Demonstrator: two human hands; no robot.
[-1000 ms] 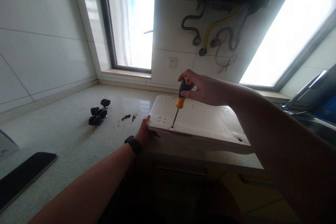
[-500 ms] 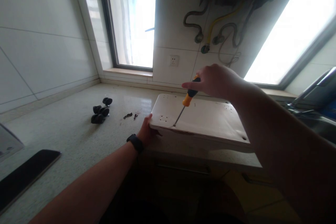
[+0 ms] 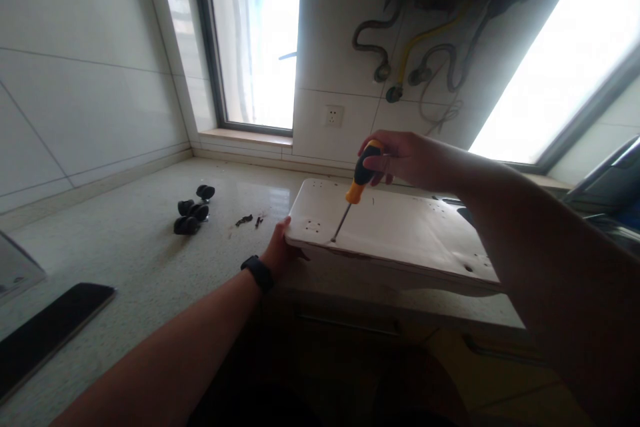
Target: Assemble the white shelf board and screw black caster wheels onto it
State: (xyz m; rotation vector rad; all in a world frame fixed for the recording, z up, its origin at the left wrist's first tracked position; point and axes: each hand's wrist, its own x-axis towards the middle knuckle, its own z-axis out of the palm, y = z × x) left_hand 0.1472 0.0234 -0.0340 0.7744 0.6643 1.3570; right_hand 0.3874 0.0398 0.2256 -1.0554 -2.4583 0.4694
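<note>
A white board point(image 3: 400, 230) with small screw holes lies flat on the counter, overhanging its front edge. My right hand point(image 3: 407, 159) is closed round the black and orange handle of a screwdriver point(image 3: 356, 190), whose tip rests on the board near its left corner. My left hand point(image 3: 278, 253), with a black wrist band, grips the board's left corner from below; its fingers are mostly hidden under the board.
Black caster wheels point(image 3: 191, 210) and a few dark screws point(image 3: 249, 219) lie on the speckled counter point(image 3: 145, 260) to the left. A dark phone point(image 3: 47, 327) lies at the near left. A wall socket point(image 3: 333, 115), hoses and windows are behind. A dark object sits at the right edge.
My right hand has turned on the screwdriver handle, fingers shifting round it, while the tip stays at the same spot. The left hand has not moved.
</note>
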